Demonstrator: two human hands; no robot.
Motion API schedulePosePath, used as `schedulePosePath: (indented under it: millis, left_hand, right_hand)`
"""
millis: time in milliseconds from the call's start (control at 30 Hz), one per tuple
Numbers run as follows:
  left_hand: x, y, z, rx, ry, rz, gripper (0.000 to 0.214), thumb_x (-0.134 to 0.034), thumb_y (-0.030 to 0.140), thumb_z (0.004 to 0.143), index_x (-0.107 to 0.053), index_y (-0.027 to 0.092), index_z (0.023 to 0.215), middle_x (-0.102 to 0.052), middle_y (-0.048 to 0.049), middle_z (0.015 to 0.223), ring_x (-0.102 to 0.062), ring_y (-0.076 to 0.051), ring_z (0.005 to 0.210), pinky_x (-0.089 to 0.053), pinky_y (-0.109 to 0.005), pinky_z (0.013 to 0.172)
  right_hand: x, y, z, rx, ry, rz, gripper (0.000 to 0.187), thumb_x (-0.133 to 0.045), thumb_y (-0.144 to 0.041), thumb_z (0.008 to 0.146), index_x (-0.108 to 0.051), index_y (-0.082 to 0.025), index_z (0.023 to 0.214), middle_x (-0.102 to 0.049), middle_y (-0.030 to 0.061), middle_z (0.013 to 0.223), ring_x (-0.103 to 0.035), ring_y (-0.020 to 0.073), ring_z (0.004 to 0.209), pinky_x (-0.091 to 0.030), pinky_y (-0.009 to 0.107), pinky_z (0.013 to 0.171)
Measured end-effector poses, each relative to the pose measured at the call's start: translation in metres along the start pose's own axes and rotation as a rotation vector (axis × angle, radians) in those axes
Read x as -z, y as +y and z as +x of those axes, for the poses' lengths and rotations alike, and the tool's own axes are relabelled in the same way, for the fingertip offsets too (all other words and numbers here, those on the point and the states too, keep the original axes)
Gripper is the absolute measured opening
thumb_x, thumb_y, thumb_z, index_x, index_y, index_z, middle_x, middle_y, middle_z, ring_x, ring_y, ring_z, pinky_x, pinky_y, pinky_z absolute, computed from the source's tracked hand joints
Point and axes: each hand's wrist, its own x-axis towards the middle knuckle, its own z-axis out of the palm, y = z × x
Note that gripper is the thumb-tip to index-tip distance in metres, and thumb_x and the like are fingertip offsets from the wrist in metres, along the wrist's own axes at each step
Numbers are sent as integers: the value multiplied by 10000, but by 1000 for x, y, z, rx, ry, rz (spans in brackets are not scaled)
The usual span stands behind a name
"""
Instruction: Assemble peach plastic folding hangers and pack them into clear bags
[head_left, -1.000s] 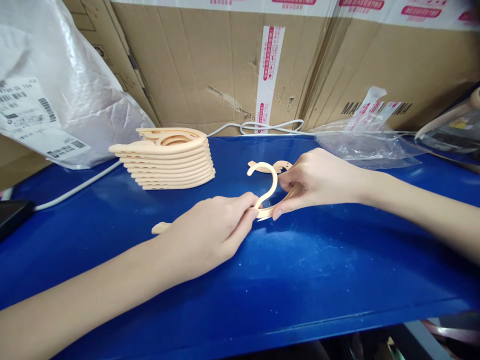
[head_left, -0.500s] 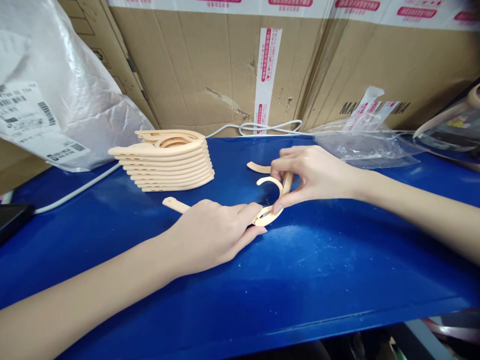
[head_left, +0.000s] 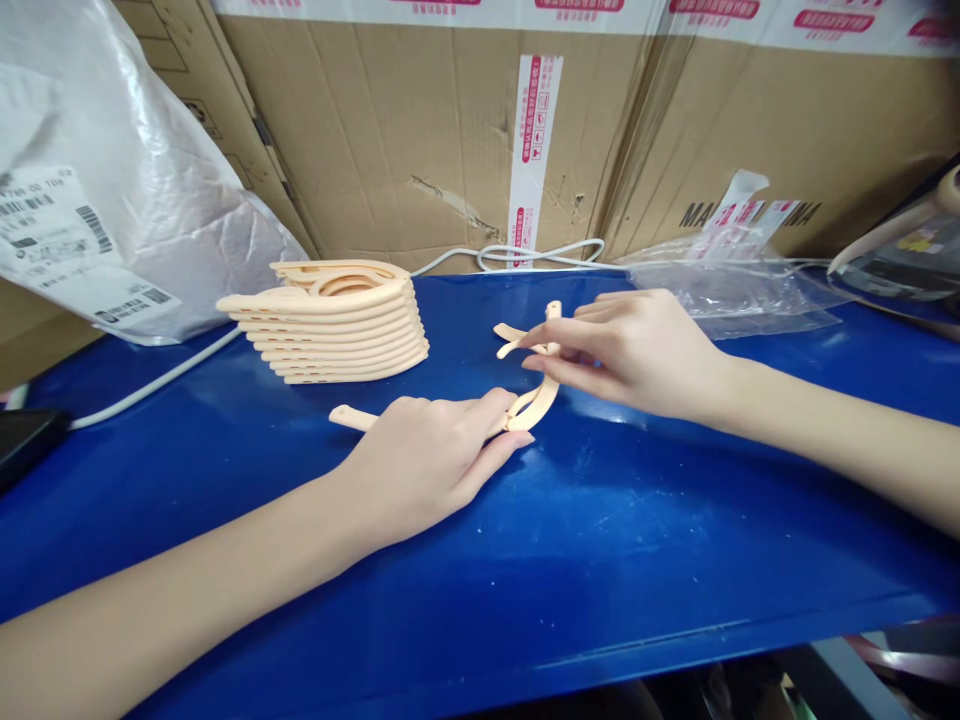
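The peach folding hanger [head_left: 543, 406] is between my two hands, just above or on the blue table [head_left: 600, 570]; I can't tell whether it touches. My left hand [head_left: 427, 455] is closed on one of its arms, whose end pokes out beyond my knuckles; thumb and forefinger meet close to the curved middle. From that grip the hanger runs rightward, then bends away from me, its other arm pointing toward the boxes. So its long line is bent, not straight.

The free side lies just left of my right hand [head_left: 645, 350]. Those fingers stand around the hook [head_left: 510, 348] and the far arm, with a small gap between thumb and forefinger; whether they pinch anything, I can't tell. My left hand is the nearer one to the curved middle.

Just behind the hook lies another peach piece [head_left: 505, 330], partly covered. To its left stands a neat stack of folded hangers [head_left: 345, 335].

Farther out, a silvery mailing bag [head_left: 217, 230] carries a white label [head_left: 45, 235] with barcodes and a line seemingly ending "T06". The right-hand carton [head_left: 787, 110] shows "MA" and "NA", the middle covered by tape on a clear plastic bag [head_left: 750, 300]. A red-and-white tape strip [head_left: 532, 150] bears small Chinese characters and handling symbols.
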Motion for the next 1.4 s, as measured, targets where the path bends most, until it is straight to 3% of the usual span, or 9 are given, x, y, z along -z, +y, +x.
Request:
schedulePosePath:
  millis: [100, 200, 367, 567, 700, 900, 1033, 1233, 1400]
  left_hand:
    - [0, 1, -1, -18, 4, 36, 400, -340, 479, 1032, -612, 190, 983, -670, 1, 650, -563, -134, 492, -239, -248, 486]
    - [2, 3, -1, -66, 4, 72, 457, -325, 515, 1032, -643, 190, 992, -717, -26, 711, -632, -154, 558, -266, -254, 493]
    - [7, 6, 1, -190, -16, 61, 406, -428, 484, 1016, -647, 148, 1079, -745, -42, 790, -709, -198, 660, -344, -275, 500]
    - [5, 4, 1, -256, 83, 58, 278, -493, 382, 1010, -658, 164, 964, -723, -2, 821, -689, -174, 729, -386, -287, 568]
    - [4, 0, 2, -210, 97, 13, 271, -487, 342, 1011, -616, 174, 842, -655, 14, 755, -605, -138, 696, -355, -265, 563]
    - [6, 0, 3, -115, 81, -53, 221, -465, 313, 1018, -645, 195, 971, -634, -20, 960, -571, -169, 883, -391, -261, 652]
    - [5, -1, 4, -115, 90, -68, 204, -474, 262, 998, -660, 183, 972, -611, -29, 950, -555, -182, 883, -413, -281, 683]
    - [2, -3, 4, -114, 116, -105, 166, -487, 200, 979, -638, 172, 1041, -624, -17, 1000, -562, -172, 902, -438, -285, 720]
    - [3, -3, 5, -110, 106, -129, 98, -505, 212, 987, -589, 172, 959, -630, 10, 956, -544, -161, 851, -408, -275, 676]
  right_hand:
    - [0, -6, 1, -91, -102, 171, 267, -532, -380, 972, -718, -190, 987, -719, 46, 845, -635, 164, 738, -371, 281, 647]
    - [-1, -8, 1, -191, -197, 354, 210, -613, -381, 914, -673, -180, 915, -713, 21, 816, -623, 135, 680, -379, 263, 620]
    - [-6, -9, -1, -227, -212, 557, 139, -652, -275, 853, -578, -181, 923, -698, -3, 828, -623, 112, 673, -382, 225, 561]
    - [-6, -3, 0, -224, -222, 256, 327, -613, -115, 828, -637, -159, 1150, -715, 29, 909, -640, 144, 732, -414, 263, 644]
    - [-4, 7, 1, -140, -284, 178, 240, -587, -129, 868, -737, -179, 1048, -722, 55, 982, -644, 166, 777, -428, 296, 684]
    - [-2, 17, 0, -67, -342, 145, 207, -577, -178, 924, -747, -198, 1042, -718, 59, 1017, -656, 170, 817, -435, 295, 700]
    - [4, 24, 3, -44, -381, 121, 182, -597, -263, 929, -759, -241, 1009, -725, 41, 1038, -670, 179, 861, -427, 275, 681]
    - [14, 53, 11, -206, -382, 61, 259, -605, -420, 877, -747, -226, 972, -730, 36, 906, -650, 186, 759, -406, 288, 640]
    - [13, 64, 11, -374, -441, -70, 360, -639, -548, 804, -741, -229, 937, -690, 41, 818, -586, 183, 654, -350, 294, 574]
